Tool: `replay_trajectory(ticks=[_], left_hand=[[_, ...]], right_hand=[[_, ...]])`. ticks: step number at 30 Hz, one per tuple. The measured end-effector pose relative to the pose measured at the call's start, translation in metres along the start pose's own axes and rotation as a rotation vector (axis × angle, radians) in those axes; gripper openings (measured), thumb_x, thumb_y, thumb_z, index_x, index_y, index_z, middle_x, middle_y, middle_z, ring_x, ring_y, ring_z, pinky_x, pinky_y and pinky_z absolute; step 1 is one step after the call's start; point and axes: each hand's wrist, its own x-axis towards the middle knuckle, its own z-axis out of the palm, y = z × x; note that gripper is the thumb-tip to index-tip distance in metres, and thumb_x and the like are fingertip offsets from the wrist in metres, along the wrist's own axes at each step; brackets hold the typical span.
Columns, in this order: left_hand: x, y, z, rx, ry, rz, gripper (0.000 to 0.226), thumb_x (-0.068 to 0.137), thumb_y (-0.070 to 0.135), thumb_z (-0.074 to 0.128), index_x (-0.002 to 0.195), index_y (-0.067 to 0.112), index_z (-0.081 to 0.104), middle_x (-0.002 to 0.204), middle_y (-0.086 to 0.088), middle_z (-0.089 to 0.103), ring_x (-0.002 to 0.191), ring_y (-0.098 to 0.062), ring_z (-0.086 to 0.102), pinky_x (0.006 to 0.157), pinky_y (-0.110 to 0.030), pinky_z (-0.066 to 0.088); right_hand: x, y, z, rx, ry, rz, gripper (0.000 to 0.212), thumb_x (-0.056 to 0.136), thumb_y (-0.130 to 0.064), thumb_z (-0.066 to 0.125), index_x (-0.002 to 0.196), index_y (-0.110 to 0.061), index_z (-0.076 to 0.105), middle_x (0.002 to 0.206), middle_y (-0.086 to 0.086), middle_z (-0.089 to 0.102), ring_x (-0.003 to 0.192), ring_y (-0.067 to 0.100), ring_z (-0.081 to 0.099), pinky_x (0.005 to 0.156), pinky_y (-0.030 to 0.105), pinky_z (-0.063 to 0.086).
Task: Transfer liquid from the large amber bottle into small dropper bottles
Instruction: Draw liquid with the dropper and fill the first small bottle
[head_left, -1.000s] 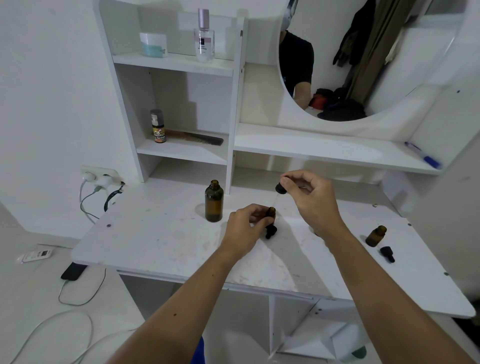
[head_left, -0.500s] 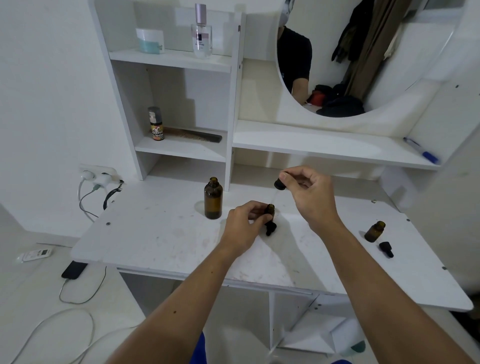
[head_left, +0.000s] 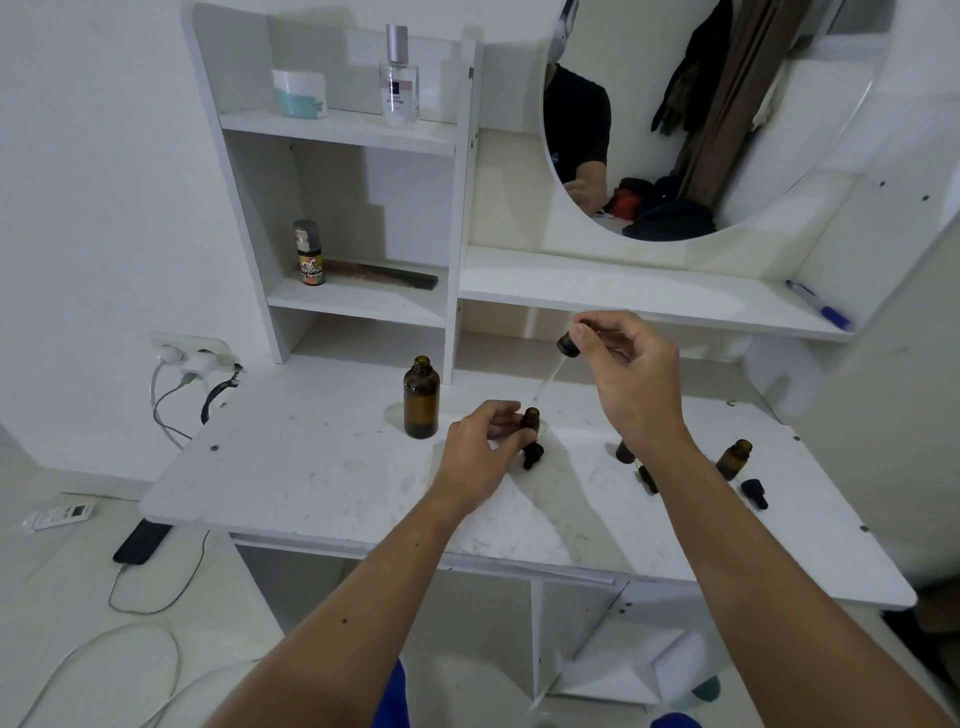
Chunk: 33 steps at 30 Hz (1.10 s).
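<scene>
The large amber bottle (head_left: 421, 397) stands uncapped on the white desk (head_left: 311, 467). My left hand (head_left: 480, 444) grips a small amber dropper bottle (head_left: 530, 420) upright on the desk, with a black dropper cap (head_left: 533, 455) lying just in front of it. My right hand (head_left: 631, 376) pinches the black bulb of a dropper (head_left: 568, 345); its glass pipette slants down toward the small bottle's mouth. Another small bottle (head_left: 733, 458) and its black cap (head_left: 754, 492) sit at the right. A third small bottle (head_left: 625, 451) is partly hidden behind my right wrist.
Shelves at the back hold a spray can (head_left: 308, 253), a comb (head_left: 387, 275), a jar (head_left: 298, 93) and a perfume bottle (head_left: 398, 83). A round mirror (head_left: 727, 104) hangs above a shelf with a pen (head_left: 821, 312). Plugs and cables (head_left: 192, 374) sit at the desk's left; a phone (head_left: 142, 540) lies on the floor.
My right hand with the dropper has risen slightly, the pipette tip staying over the small bottle. My left hand keeps its hold on the small bottle.
</scene>
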Motion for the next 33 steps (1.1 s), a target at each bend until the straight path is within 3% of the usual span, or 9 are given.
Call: replay_trajectory(ticks=[4, 9, 13, 20, 28, 33], left_hand=[[-0.016, 0.002, -0.009, -0.031, 0.023, 0.001, 0.048, 0.089, 0.027, 0.082, 0.133, 0.018, 0.064, 0.116, 0.008, 0.074, 0.107, -0.002, 0.070, 0.093, -0.015, 0.055], [-0.044, -0.003, -0.044, -0.093, 0.047, -0.025, 0.043, 0.088, 0.027, 0.083, 0.128, 0.017, 0.067, 0.110, 0.007, 0.077, 0.102, -0.005, 0.073, 0.099, -0.029, 0.058], [-0.057, -0.010, -0.086, -0.054, 0.075, -0.043, 0.038, 0.087, 0.027, 0.084, 0.121, 0.019, 0.070, 0.105, 0.008, 0.079, 0.096, -0.006, 0.075, 0.096, -0.031, 0.060], [-0.046, -0.023, -0.126, -0.097, 0.170, -0.123, 0.050, 0.079, 0.022, 0.091, 0.123, 0.018, 0.069, 0.104, 0.004, 0.079, 0.095, -0.014, 0.077, 0.091, -0.046, 0.063], [-0.015, -0.023, -0.119, -0.055, 0.243, -0.081, 0.071, 0.067, 0.027, 0.099, 0.128, 0.021, 0.065, 0.114, 0.009, 0.073, 0.102, -0.005, 0.069, 0.092, -0.024, 0.059], [-0.001, -0.025, -0.114, -0.024, 0.195, -0.073, 0.062, 0.067, 0.026, 0.098, 0.120, 0.028, 0.067, 0.114, 0.014, 0.073, 0.108, -0.007, 0.069, 0.096, -0.028, 0.058]], right_hand=[[-0.001, -0.011, 0.005, 0.067, 0.007, -0.007, 0.009, 0.098, -0.010, 0.074, 0.106, -0.013, 0.077, 0.101, 0.000, 0.080, 0.095, 0.010, 0.078, 0.089, 0.019, 0.058], [-0.002, -0.025, 0.027, 0.142, -0.020, -0.015, 0.009, 0.098, -0.010, 0.075, 0.106, -0.014, 0.078, 0.105, 0.001, 0.080, 0.098, 0.008, 0.077, 0.091, 0.019, 0.057], [0.000, -0.034, 0.053, 0.139, -0.052, -0.045, 0.012, 0.098, -0.013, 0.075, 0.110, -0.013, 0.078, 0.103, -0.003, 0.080, 0.100, 0.007, 0.076, 0.090, 0.018, 0.056], [0.010, -0.038, 0.090, 0.107, -0.105, -0.060, 0.013, 0.099, -0.015, 0.074, 0.111, -0.012, 0.078, 0.104, 0.001, 0.080, 0.100, 0.012, 0.077, 0.095, 0.024, 0.060], [0.019, -0.031, 0.104, 0.053, -0.137, -0.070, 0.012, 0.099, -0.013, 0.074, 0.110, -0.011, 0.078, 0.100, -0.006, 0.080, 0.095, 0.002, 0.077, 0.087, 0.014, 0.057], [0.020, -0.021, 0.114, 0.000, -0.207, -0.077, 0.011, 0.097, -0.014, 0.076, 0.108, -0.015, 0.078, 0.097, -0.005, 0.081, 0.094, 0.005, 0.077, 0.089, 0.018, 0.059]])
